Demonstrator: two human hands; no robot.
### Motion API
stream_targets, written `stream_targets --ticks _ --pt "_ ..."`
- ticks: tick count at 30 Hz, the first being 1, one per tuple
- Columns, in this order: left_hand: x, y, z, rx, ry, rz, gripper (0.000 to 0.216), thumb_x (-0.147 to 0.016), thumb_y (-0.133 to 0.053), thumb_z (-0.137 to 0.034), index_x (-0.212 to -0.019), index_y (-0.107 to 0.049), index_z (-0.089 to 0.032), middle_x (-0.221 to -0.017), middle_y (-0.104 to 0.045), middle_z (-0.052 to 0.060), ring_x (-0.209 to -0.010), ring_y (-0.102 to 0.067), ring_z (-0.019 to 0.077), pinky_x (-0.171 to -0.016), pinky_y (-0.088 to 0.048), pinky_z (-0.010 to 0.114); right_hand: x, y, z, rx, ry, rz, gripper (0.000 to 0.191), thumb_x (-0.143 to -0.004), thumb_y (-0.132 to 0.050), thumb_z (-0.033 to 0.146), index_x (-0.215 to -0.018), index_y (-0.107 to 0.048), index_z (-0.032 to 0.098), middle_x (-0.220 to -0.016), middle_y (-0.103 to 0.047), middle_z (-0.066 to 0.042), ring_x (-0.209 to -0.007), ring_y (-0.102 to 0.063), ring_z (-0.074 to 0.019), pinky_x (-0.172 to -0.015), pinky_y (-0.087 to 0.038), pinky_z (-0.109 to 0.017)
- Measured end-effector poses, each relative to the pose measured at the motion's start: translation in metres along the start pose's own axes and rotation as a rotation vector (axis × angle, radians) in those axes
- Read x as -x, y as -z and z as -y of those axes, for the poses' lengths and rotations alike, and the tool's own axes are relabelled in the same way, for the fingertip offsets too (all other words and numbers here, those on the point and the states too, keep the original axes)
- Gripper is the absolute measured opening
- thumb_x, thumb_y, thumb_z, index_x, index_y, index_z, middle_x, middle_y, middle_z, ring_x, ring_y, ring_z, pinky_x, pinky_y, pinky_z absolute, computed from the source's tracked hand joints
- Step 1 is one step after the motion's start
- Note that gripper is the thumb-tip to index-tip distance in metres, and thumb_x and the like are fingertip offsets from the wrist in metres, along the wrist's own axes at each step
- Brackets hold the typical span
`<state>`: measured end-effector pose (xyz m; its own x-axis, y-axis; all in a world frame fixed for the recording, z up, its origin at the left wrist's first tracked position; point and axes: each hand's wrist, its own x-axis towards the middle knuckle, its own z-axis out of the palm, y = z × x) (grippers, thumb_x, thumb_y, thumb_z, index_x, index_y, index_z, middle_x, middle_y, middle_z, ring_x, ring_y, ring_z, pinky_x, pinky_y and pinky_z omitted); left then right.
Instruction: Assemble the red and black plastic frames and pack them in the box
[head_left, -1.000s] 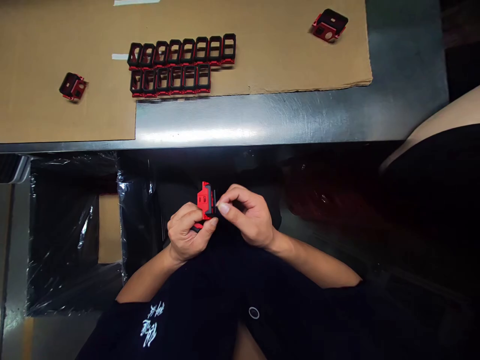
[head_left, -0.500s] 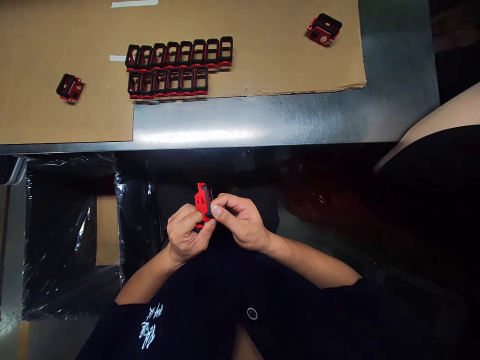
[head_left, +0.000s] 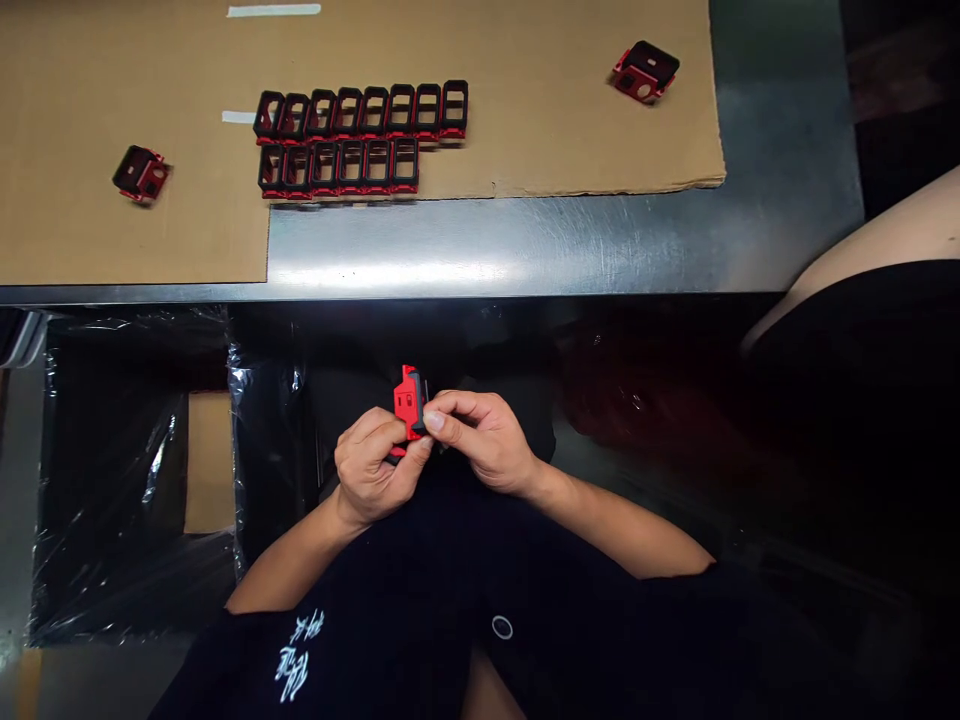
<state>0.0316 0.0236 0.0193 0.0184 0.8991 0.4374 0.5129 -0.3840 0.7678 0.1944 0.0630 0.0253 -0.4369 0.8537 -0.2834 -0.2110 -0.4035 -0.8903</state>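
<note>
Over my lap, in front of the table edge, I hold a small red and black plastic housing (head_left: 406, 403) upright. My left hand (head_left: 375, 462) is closed round its lower left part. The thumb and fingertips of my right hand (head_left: 484, 440) pinch its black right side. My fingers hide the lower part of the housing and whatever lies behind it. On the table, several similar red and black frames (head_left: 362, 138) stand in two close rows.
Cardboard (head_left: 540, 90) covers much of the metal table (head_left: 525, 245). One loose housing (head_left: 141, 174) lies at the left and another (head_left: 646, 72) at the far right. Below the table on the left is a box lined with black plastic (head_left: 112, 450). Another person's arm (head_left: 885, 225) reaches in at the right.
The view has shifted slightly. Both hands keep the same grip on the housing, which has turned very little. The rows on the table look the same.
</note>
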Motion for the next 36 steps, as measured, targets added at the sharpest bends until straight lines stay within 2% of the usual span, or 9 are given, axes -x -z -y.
stream_targets --ticks 3,5,8,10,12,16,24,32,36 --pt "-0.003 0.006 -0.001 0.114 0.129 0.034 0.012 -0.086 -0.073 -0.023 -0.077 -0.068 -0.019 -0.066 -0.062 0.0 -0.056 -0.056 0.0106 -0.053 -0.048 0.023 -0.002 0.014 -0.005 -0.048 0.015 -0.135 0.033 -0.088 -0.072 0.051 -0.081 -0.077 0.019 -0.059 -0.057 0.002 -0.058 -0.05 -0.0123 -0.058 -0.044 -0.027" --pt "-0.004 0.01 0.001 0.321 0.325 0.143 0.024 -0.088 -0.072 -0.034 -0.071 -0.066 -0.018 -0.065 -0.058 0.0 -0.053 -0.053 0.01 -0.049 -0.046 0.023 -0.001 0.026 -0.006 -0.118 0.004 -0.21 0.03 -0.085 -0.075 0.05 -0.091 -0.078 0.021 -0.068 -0.063 0.0 -0.065 -0.057 -0.0138 -0.059 -0.049 -0.025" --pt "-0.004 0.013 0.007 0.799 0.677 0.354 0.038 -0.085 -0.072 -0.051 -0.07 -0.064 -0.018 -0.063 -0.053 0.0 -0.043 -0.048 0.0094 -0.037 -0.039 0.023 0.004 0.039 -0.005 -0.253 -0.147 -0.035 0.044 -0.075 -0.084 0.045 -0.112 -0.075 0.021 -0.095 -0.074 -0.006 -0.08 -0.068 -0.018 -0.061 -0.057 -0.026" --pt "-0.004 0.011 0.011 1.013 0.802 0.429 0.039 -0.082 -0.076 -0.053 -0.071 -0.064 -0.017 -0.063 -0.051 -0.001 -0.04 -0.046 0.0088 -0.034 -0.035 0.023 0.008 0.043 -0.006 -0.303 -0.251 0.103 0.048 -0.073 -0.087 0.042 -0.113 -0.075 0.019 -0.095 -0.076 -0.008 -0.079 -0.071 -0.0188 -0.06 -0.059 -0.027" --pt "-0.005 0.01 0.014 1.045 0.825 0.438 0.036 -0.079 -0.079 -0.049 -0.071 -0.066 -0.016 -0.066 -0.052 0.0 -0.041 -0.047 0.0081 -0.034 -0.036 0.022 0.013 0.043 -0.007 -0.306 -0.263 0.107 0.042 -0.073 -0.088 0.04 -0.107 -0.076 0.019 -0.087 -0.076 -0.005 -0.072 -0.071 -0.0165 -0.057 -0.059 -0.025" --pt "-0.009 0.007 0.017 0.929 0.829 0.352 0.03 -0.079 -0.08 -0.046 -0.084 -0.075 -0.017 -0.073 -0.056 0.001 -0.044 -0.049 0.0075 -0.036 -0.041 0.022 0.019 0.04 -0.01 -0.194 -0.091 -0.013 0.038 -0.07 -0.092 0.03 -0.105 -0.077 0.023 -0.086 -0.076 -0.001 -0.073 -0.07 -0.0121 -0.066 -0.06 -0.024" --pt "-0.012 0.007 0.011 0.959 0.973 0.251 0.045 -0.075 -0.083 -0.05 -0.102 -0.075 -0.015 -0.059 -0.06 -0.001 -0.042 -0.047 0.0074 -0.037 -0.036 0.018 0.024 0.037 -0.015 0.273 0.284 -0.076 0.035 -0.075 -0.09 0.024 -0.107 -0.075 0.025 -0.092 -0.08 -0.002 -0.081 -0.077 -0.0173 -0.078 -0.063 -0.029" --pt "-0.007 0.006 0.012 1.064 0.949 0.226 0.046 -0.073 -0.085 -0.043 -0.107 -0.073 -0.014 -0.056 -0.058 -0.003 -0.043 -0.048 0.0074 -0.039 -0.039 0.017 0.024 0.028 -0.018 0.463 0.457 -0.124 0.031 -0.077 -0.088 0.027 -0.105 -0.074 0.024 -0.094 -0.082 -0.004 -0.075 -0.08 -0.0191 -0.072 -0.067 -0.029" --pt "-0.005 0.003 0.013 1.113 0.976 0.235 0.049 -0.075 -0.085 -0.043 -0.113 -0.072 -0.016 -0.058 -0.06 -0.003 -0.042 -0.048 0.007 -0.037 -0.04 0.016 0.021 0.023 -0.019 0.473 0.591 -0.068 0.031 -0.078 -0.086 0.019 -0.107 -0.074 0.025 -0.086 -0.082 -0.002 -0.069 -0.078 -0.0174 -0.064 -0.064 -0.025"
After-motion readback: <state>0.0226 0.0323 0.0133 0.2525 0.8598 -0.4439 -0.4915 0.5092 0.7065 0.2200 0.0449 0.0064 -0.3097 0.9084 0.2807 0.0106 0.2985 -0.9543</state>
